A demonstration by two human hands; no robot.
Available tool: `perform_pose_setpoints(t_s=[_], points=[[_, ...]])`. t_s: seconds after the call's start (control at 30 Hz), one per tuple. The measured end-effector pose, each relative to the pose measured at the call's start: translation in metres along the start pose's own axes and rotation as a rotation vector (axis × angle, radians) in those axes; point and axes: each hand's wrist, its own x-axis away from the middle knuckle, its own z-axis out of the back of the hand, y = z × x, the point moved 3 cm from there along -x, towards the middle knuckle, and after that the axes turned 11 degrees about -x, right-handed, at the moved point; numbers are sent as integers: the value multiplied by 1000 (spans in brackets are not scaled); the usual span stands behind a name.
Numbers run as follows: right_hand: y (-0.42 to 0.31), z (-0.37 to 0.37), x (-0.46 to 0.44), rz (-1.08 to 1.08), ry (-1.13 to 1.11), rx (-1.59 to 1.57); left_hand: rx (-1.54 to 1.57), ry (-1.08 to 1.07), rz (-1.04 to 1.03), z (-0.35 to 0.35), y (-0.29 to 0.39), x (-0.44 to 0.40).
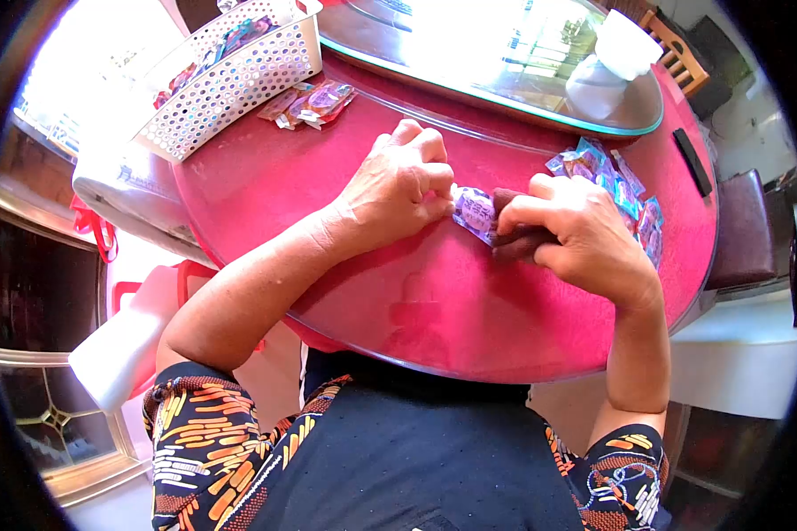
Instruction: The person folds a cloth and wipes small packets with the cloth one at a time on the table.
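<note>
A small purple printed packet [475,212] is stretched between my hands above the red table. My left hand [407,175] is closed, its fingertips pinching the packet's left end. In my right hand [584,232] is a dark brown cloth [521,241], bunched under the fingers and against the packet's right side. Whether the right fingertips also grip the packet is hidden by the cloth. Beyond my right hand lies a pile of blue and purple packets [600,168], partly covered by that hand.
At the upper left stands a white perforated basket [230,102] with packets inside. More packets [310,104] lie beside it on the red table [372,301]. A raised glass turntable [469,84] bears a white container [598,84]. A black strip [692,163] lies near the right edge.
</note>
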Motion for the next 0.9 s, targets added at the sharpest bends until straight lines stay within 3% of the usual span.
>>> perform_pose_setpoints(t_s=[0.13,0.23,0.37,0.5,0.63,0.67,0.77,0.9], points=[[-2,-11,-17,148,352,-83,15,-10,6,2,0,0],[4,-31,-19,114,291,-25,-2,-27,6,-2,-1,1],[4,-4,-3,-33,90,-11,-29,-37,0,-1,-2,2],[14,16,2,-102,-22,-208,-35,-33,-12,6,2,1],[27,23,2,-124,139,-547,-35,-56,-121,-2,5,0],[28,21,4,-217,183,-771,-42,-94,-132,-4,6,1],[35,27,6,-82,272,-600,-133,-117,-130,-7,13,0],[39,31,7,-62,324,-624,-312,-42,-258,-10,26,-2]])
